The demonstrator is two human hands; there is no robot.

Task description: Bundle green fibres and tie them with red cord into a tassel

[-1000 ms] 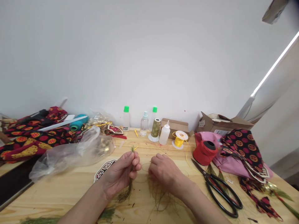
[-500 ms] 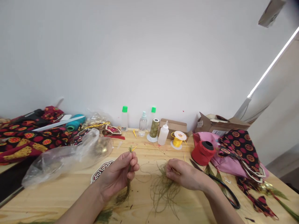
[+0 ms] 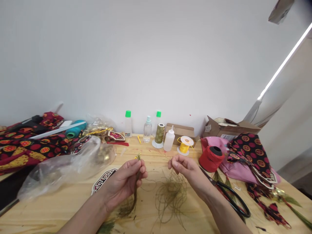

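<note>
The person's left hand (image 3: pixel 126 177) is curled tight around a bundle of olive threads (image 3: pixel 135 196), its top poking out above the thumb and its tail hanging below, just over the wooden table (image 3: pixel 80 198). The right hand (image 3: pixel 184 167) has its fingers bent, thumb close to forefinger; I can't tell if it grips any strand. Near it lies a loose thread tangle (image 3: pixel 170 195). Black-handled scissors (image 3: pixel 235 201) and a red spool (image 3: pixel 211 159) sit by the right forearm; 2 green-capped bottles (image 3: pixel 128 125) stand behind.

- I can read no text.
- My one o'clock, cardboard box (image 3: pixel 237 130): white label (image 3: pixel 228 136) illegible.
- My eleven o'clock, green-capped bottle (image 3: pixel 128 124): small label (image 3: pixel 128 134) too tiny.
</note>
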